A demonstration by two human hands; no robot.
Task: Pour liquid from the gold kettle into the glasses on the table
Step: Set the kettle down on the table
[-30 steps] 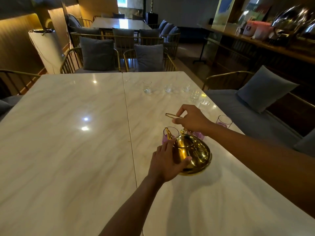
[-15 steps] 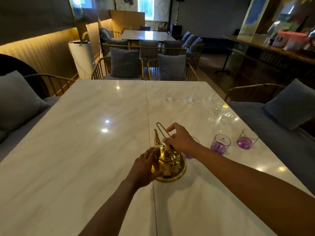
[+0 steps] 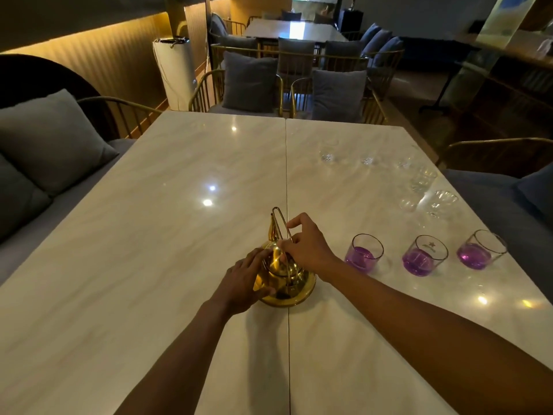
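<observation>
On the seam near the marble table's (image 3: 149, 235) front edge, I am now resting the round gold metal kettle (image 3: 285, 280), moved left off the three purple-filled glasses (image 3: 363, 254); left hand (image 3: 244, 280) pressing flat against its side, right hand (image 3: 305, 244) pinching its handle.

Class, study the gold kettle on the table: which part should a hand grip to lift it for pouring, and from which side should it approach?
Grip the thin wire handle that arches upright over the gold kettle, coming down from above. The right hand already pinches it; the round, polished body probably offers poor purchase.
</observation>
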